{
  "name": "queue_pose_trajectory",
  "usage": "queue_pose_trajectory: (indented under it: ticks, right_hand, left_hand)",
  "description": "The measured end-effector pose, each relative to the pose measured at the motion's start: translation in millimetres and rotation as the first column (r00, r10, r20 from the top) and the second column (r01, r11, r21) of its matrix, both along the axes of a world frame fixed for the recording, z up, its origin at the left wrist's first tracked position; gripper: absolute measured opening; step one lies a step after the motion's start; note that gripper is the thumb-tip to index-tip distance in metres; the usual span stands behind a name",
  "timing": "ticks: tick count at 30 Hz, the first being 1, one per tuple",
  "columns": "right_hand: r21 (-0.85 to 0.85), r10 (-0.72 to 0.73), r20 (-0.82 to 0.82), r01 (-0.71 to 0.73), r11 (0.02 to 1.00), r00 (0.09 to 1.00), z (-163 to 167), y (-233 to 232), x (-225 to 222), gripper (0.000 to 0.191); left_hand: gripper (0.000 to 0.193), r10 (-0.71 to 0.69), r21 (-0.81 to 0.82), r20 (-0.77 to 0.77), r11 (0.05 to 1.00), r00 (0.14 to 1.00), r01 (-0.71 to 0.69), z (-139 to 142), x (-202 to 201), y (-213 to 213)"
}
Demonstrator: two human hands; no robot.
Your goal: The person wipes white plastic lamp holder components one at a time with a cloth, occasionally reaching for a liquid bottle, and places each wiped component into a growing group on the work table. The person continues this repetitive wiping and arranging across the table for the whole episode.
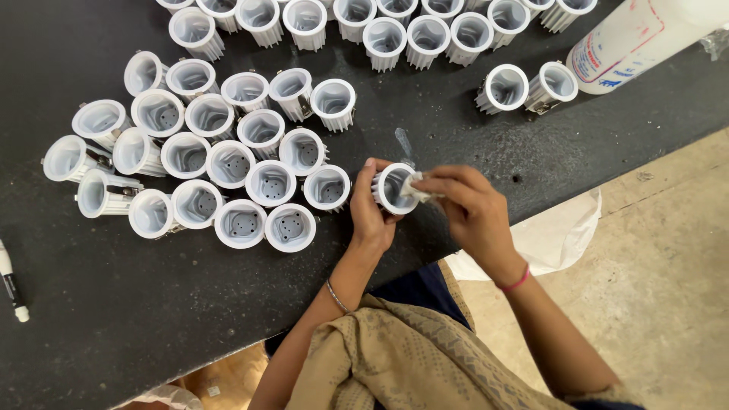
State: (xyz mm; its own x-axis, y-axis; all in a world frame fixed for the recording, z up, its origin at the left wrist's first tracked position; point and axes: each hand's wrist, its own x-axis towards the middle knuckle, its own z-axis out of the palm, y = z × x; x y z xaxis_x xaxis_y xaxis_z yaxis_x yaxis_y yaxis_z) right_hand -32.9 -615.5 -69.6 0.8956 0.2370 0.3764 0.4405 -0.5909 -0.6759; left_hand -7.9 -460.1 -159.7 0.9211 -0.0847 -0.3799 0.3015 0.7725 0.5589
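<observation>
Currently wiping: my left hand fingers clamped round a white finned lamp housing just above the dark tabletop, right hand fingers pinched together on a small white cloth at its rim. Next, I judge, the wipe needs a steady hold. Cluster of housings left; white bottle far right.

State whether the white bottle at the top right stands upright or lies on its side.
On its side: the bottle lies lengthwise across the dark table, its long wall facing the camera.
</observation>
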Motion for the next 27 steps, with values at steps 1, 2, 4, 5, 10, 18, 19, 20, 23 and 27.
queue_pose_trajectory:
  ticks: [1, 2, 4, 5, 10, 18, 19, 20, 23, 27]
  right_hand:
    - [0.042, -0.015, -0.059, 0.017, 0.999, 0.998, -2.9, 0.0, -5.5, 0.039]
    - [0.084, -0.03, -0.116, 0.04, 0.996, 0.993, -5.9, 0.2, -11.3, 0.039]
    - [0.171, 0.015, -0.216, 0.023, 0.985, 0.976, -10.4, -1.8, -24.2, 0.04]
    - [0.216, 0.076, -0.251, -0.021, 0.976, 0.965, -11.2, -4.4, -29.4, 0.042]
    - [0.331, 0.183, -0.317, -0.073, 0.941, 0.931, -5.6, -15.7, -38.6, 0.04]
    - [0.195, 0.031, -0.399, 0.052, 0.979, 0.916, -11.3, -29.2, -29.0, 0.036]
    - [0.184, -0.031, -0.411, 0.116, 0.976, 0.911, -14.8, -37.6, -26.8, 0.036]
    - [0.172, -0.092, -0.423, 0.18, 0.969, 0.902, -17.9, -49.2, -22.9, 0.037]
    - [0.055, -0.27, -0.294, 0.298, 0.953, 0.917, -26.7, -88.1, -8.8, 0.038]
    - [-0.176, -0.402, -0.043, 0.389, 0.904, 0.915, -31.7, -116.9, 16.4, 0.034]
  left_hand:
    - [0.036, 0.008, 0.006, 0.01, 1.0, 1.0, -0.008, 0.3, 0.0, -0.6]
    - [0.037, 0.033, 0.008, -0.009, 0.999, 0.999, -0.033, 0.3, 0.3, -1.4]
    - [0.038, 0.074, 0.015, -0.045, 0.997, 0.996, -0.074, -0.7, -0.9, -3.0]
    - [0.039, 0.054, 0.02, 0.028, 0.998, 0.998, -0.054, -1.7, -1.8, -3.9]
    - [0.04, 0.046, 0.035, 0.125, 0.998, 0.991, -0.051, -8.8, -5.6, -4.2]
    - [0.057, -0.192, 0.243, 0.252, 0.961, 0.948, 0.13, -3.9, -9.0, -15.3]
    - [0.063, -0.225, 0.293, 0.291, 0.946, 0.93, 0.138, -2.7, -8.8, -14.8]
    - [0.062, -0.191, 0.252, 0.277, 0.96, 0.942, 0.121, -1.7, -6.8, -14.4]
    - [0.061, -0.104, 0.158, 0.212, 0.985, 0.972, 0.071, -0.8, -2.5, -10.0]
    - [0.06, -0.074, 0.141, 0.17, 0.989, 0.983, 0.05, -2.6, -2.8, -5.4]
